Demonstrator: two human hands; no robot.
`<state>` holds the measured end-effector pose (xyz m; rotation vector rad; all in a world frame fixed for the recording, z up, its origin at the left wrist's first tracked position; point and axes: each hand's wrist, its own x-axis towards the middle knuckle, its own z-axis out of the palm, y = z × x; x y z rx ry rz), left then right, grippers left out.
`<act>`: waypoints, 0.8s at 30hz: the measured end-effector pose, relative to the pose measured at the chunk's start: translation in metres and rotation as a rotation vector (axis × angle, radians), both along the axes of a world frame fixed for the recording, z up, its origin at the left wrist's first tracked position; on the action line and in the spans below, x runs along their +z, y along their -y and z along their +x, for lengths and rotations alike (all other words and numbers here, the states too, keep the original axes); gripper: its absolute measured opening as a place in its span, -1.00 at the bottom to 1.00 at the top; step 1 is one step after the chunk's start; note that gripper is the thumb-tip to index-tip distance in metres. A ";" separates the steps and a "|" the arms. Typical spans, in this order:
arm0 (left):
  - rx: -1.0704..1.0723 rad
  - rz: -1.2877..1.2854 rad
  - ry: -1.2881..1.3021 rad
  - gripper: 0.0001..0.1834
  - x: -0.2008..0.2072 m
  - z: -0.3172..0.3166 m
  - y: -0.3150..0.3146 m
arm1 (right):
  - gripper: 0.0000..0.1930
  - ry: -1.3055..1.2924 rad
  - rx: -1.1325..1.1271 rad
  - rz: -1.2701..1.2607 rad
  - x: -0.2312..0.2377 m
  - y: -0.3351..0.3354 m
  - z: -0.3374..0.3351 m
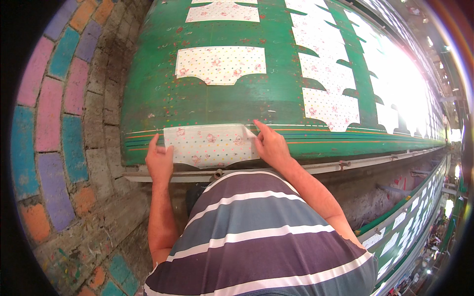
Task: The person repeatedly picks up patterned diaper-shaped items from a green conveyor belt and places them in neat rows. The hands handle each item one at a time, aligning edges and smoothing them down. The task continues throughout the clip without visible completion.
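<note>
Along the near edge of the green printing table (pixel 207 106) lies a white cut fabric piece (pixel 205 145) with coloured dots and small pink figures. Its lower edge curves near my waist. My left hand (pixel 159 160) grips its left edge, thumb over the cloth and index finger stretched upward. At the right edge, my right hand (pixel 271 146) holds the cloth by its side, index finger pointing away along the table. The upper right corner is folded up a little beside that finger. Fingers under the cloth are hidden.
A matching fabric piece (pixel 221 64) lies farther up the table. To the right, rows of similar pieces (pixel 332 106) run into bright glare. A metal rail (pixel 326 167) with bolts borders the near edge. Painted bricks (pixel 49 113) line the left; another green table (pixel 400 227) stands lower right.
</note>
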<state>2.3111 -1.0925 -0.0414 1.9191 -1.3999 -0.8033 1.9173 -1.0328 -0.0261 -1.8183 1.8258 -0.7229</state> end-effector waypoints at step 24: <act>-0.009 -0.007 0.024 -0.22 0.000 0.000 0.002 | -0.16 0.145 -0.146 0.049 -0.006 0.003 0.001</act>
